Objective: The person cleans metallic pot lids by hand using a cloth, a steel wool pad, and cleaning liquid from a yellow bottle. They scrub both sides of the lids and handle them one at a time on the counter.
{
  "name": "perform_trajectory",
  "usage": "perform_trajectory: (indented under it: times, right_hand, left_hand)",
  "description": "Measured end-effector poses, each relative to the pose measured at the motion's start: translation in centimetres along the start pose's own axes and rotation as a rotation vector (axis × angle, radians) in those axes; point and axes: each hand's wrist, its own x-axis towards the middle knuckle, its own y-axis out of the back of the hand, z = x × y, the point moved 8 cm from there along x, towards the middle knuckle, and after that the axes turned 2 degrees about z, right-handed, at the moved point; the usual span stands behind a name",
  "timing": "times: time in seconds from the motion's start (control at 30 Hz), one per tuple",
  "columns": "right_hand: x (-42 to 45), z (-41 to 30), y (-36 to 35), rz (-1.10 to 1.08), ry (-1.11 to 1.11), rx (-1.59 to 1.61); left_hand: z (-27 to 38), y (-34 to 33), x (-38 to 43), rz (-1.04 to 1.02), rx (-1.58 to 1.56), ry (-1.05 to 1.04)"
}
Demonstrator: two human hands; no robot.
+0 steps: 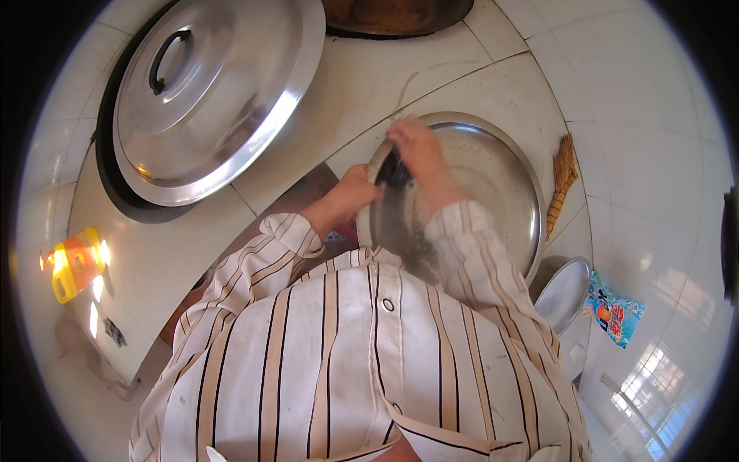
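Before me is a large round stainless steel lid or shallow basin (491,173), its inner face wet and spotted. My left hand (352,190) grips its left rim, thumb over the inside edge. My right hand (418,150) is over its upper left part, fingers curled near the rim and blurred. Whether a cloth or scrubber lies under those fingers cannot be seen. A dark patch shows on the metal just below them. My striped sleeve and chest cover the near part of the round metal piece.
A big lidded wok, its metal lid (231,104) with a black handle, sits upper left on the tiled counter (369,75). A rusty pan (398,14) is beyond. A straw brush (560,185), metal dish (563,294) and blue detergent bag (615,309) line the right; a yellow jug (78,265) stands left.
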Motion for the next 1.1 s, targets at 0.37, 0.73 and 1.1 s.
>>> perform_trajectory:
  times: [0.37, 0.73, 1.1]
  right_hand:
    - [-1.2, -3.7, -2.2, -0.119, -0.069, 0.164]
    - [-1.4, -3.8, -1.7, -0.113, -0.047, 0.173]
    - [0.1, -2.4, -0.8, -0.082, 0.075, 0.117]
  left_hand:
    - [0.4, 0.8, 0.0, 0.017, 0.058, -0.060]
    - [1.9, 0.7, -0.8, 0.077, 0.092, -0.010]
    - [1.5, 0.3, 0.6, 0.001, 0.137, -0.023]
